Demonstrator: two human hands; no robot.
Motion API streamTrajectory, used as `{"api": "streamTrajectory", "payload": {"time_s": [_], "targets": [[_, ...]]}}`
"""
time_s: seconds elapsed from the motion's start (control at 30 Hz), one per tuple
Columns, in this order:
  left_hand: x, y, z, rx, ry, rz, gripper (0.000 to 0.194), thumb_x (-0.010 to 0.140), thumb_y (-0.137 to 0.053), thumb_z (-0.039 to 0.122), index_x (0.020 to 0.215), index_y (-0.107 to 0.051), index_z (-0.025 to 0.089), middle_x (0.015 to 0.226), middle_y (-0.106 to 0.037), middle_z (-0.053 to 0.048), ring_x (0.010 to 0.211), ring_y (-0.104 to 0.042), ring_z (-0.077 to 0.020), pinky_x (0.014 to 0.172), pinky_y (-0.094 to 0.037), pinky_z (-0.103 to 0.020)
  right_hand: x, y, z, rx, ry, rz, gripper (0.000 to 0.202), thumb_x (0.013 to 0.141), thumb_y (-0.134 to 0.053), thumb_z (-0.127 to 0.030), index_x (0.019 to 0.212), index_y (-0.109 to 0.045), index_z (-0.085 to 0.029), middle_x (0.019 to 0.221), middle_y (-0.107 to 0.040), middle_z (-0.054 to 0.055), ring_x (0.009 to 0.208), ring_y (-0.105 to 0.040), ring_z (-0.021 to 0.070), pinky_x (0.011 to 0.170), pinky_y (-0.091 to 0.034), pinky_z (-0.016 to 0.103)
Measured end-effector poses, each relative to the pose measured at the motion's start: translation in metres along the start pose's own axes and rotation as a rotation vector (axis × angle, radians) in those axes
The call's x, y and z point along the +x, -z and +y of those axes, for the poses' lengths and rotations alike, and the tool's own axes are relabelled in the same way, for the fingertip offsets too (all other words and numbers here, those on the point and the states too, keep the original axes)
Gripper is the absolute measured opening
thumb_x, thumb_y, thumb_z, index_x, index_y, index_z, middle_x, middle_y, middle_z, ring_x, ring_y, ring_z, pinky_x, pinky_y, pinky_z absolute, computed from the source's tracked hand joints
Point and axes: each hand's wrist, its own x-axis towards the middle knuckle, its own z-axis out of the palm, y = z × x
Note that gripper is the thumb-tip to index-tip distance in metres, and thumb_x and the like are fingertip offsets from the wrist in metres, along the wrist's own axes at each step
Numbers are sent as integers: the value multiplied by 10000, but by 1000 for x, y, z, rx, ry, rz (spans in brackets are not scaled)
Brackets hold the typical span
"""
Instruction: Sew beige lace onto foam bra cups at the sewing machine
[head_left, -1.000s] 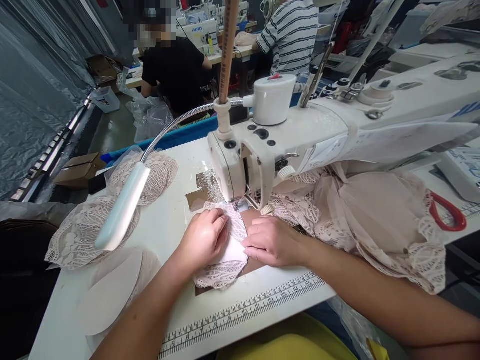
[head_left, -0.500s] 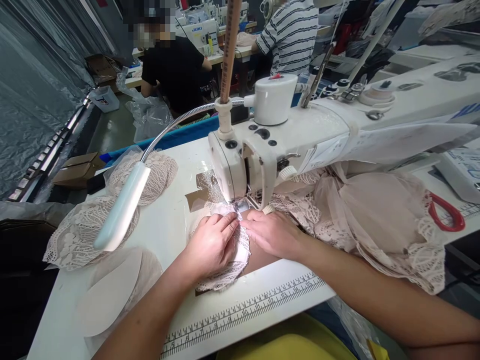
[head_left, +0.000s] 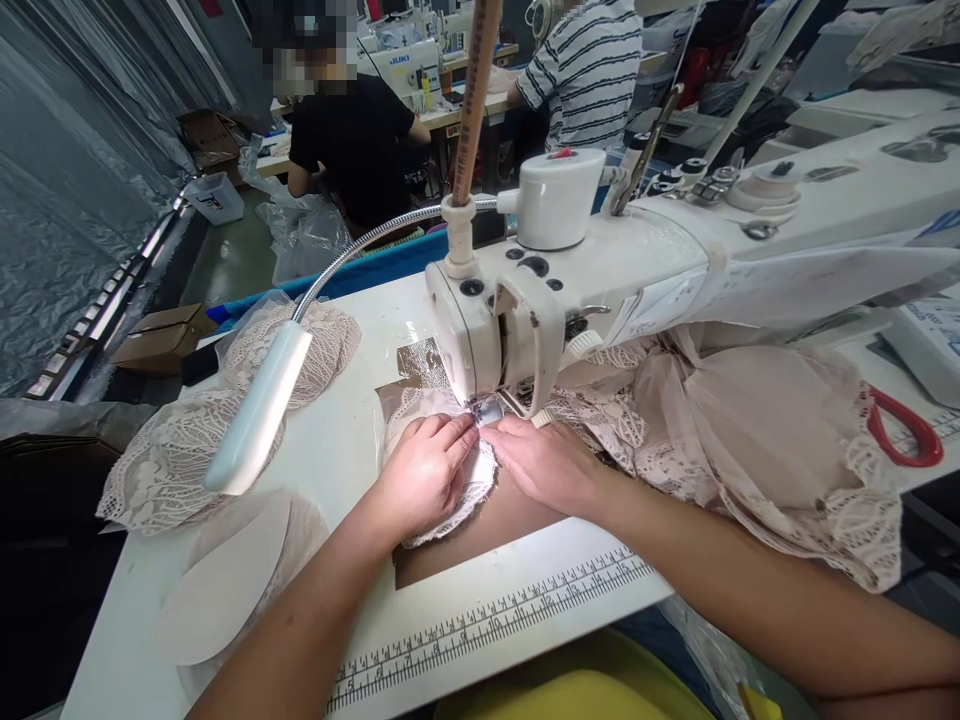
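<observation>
A pale lace piece [head_left: 474, 492] lies under the needle area of a white sewing machine [head_left: 461, 335], lit brightly. My left hand [head_left: 429, 470] rests on top of the lace, its fingers together and pressing it down beside the presser foot. My right hand [head_left: 538, 462] is closed at the lace's right edge, its fingertips by the foot and almost touching my left fingertips. What lies beneath the right fingertips is too small to make out. Under the lace is a brown plate [head_left: 517, 515] on the white table [head_left: 360, 600].
A lamp [head_left: 259, 410] on a bent metal neck hangs over stacked lace pieces [head_left: 180, 460]. Smooth oval cups [head_left: 232, 590] lie front left. Beige lace garments [head_left: 772, 420] and red-handled scissors [head_left: 904, 425] are at right. Two people [head_left: 349, 140] sit beyond the machine.
The lace has moved away from me, toward and past the presser foot, so more of the brown plate shows. Both hands keep nearly the same place. The whole view has shifted slightly.
</observation>
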Motion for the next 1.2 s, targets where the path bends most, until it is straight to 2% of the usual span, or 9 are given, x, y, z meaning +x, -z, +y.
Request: {"api": "streamTrajectory", "payload": {"time_s": [0.3,0.6,0.9,1.2], "targets": [[5,0,-4,14,-6,13,416,838,-472,123,1245,-554,105,1292,-574,-122,1081,-513,-280,903,-461,-447,0,-3,1,-1,-19,12,297,886,-436,-160,1090,-652,-157,842,-654,65,663,-520,152,564,-320,270],[3,-5,-5,-21,-7,60,369,892,-445,177,1239,-564,137,1286,-589,-111,1110,-524,-268,923,-460,-450,-3,-5,6,37,36,63,270,869,-469,-154,1033,-683,-166,823,-651,50,658,-517,136,573,-340,255],[4,-4,-8,-12,41,87,362,900,-443,213,1231,-572,144,1279,-591,-127,1195,-475,-305,923,-455,-488,1,-2,2,-3,-14,4,306,867,-458,-158,1094,-661,-170,839,-655,55,673,-526,154,563,-331,265],[-2,2,2,-39,3,76,361,909,-456,319,1214,-589,180,1289,-550,-137,1113,-508,-289,914,-432,-472,-1,-2,2,3,-83,56,312,877,-444,-175,1112,-649,-186,890,-690,57,692,-558,164,594,-351,270]]}}
